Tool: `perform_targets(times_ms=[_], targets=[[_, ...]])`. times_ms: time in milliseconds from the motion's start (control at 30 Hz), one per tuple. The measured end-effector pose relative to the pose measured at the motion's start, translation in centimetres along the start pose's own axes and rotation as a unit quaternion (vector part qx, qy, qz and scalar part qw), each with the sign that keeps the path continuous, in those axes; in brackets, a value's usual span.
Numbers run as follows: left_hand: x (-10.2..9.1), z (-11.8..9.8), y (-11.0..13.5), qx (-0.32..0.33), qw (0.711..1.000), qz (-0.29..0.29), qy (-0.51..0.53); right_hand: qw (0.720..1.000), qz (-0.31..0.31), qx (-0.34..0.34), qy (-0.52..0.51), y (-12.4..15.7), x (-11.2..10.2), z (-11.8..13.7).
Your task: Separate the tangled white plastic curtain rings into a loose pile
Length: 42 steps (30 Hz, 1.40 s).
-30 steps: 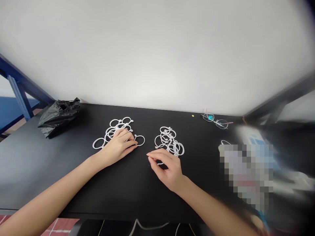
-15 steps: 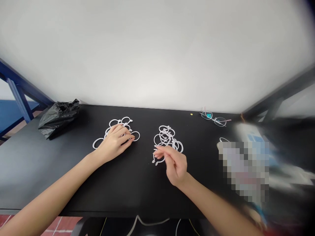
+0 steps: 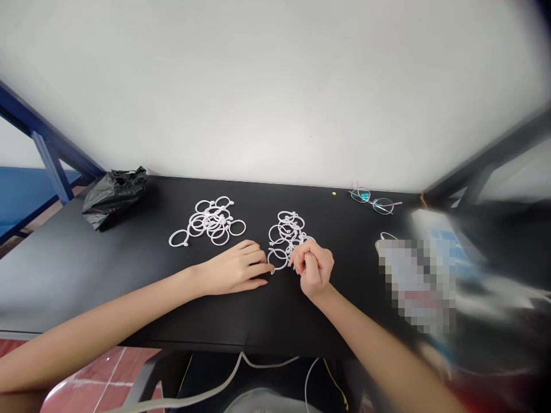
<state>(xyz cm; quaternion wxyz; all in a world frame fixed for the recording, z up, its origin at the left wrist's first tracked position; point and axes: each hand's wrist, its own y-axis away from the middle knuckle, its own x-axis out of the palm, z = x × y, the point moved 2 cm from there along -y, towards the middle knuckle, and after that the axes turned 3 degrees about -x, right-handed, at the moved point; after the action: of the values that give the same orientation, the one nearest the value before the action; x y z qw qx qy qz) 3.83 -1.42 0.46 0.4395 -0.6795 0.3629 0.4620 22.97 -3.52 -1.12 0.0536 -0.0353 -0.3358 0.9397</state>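
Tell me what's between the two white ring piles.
Head view: only bare black table between the left pile and right pile; the left hand lies just nearer than that gap.
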Motion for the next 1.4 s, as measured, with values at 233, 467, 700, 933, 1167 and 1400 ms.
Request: perform_targets(times_ms=[233,467,700,933,1167,1400], targets=[[-0.2,1.1,-0.5,-0.019,0.999,0.03,0.007,1.0,-0.007,-0.016,0.007,-0.3,0.1,-0.1],[-1.0,1.1,1.0,-0.082,0.994,0.061,0.049,0.999,-0.016,-0.023,0.021,-0.6,0.1,-0.1],[-0.9,-0.1,1.5,-0.105,0.989,0.034,0.096,0.999,-0.005,-0.037,0.034,-0.3,0.2,-0.1],[0.5,0.7,0.0,-0.071,0.99,0.008,0.121,0.998,0.002,-0.042,0.044,-0.3,0.2,0.1],[-0.2,1.3,0.0,-0.146,0.955,-0.049,0.253,0.998,0.009,-0.041,0.041,0.0,-0.2,0.4],[-1.0,1.9,1.1,-0.121,0.984,-0.032,0.129,0.928,0.23,-0.148,0.255,-1.3,0.8,1.6]])
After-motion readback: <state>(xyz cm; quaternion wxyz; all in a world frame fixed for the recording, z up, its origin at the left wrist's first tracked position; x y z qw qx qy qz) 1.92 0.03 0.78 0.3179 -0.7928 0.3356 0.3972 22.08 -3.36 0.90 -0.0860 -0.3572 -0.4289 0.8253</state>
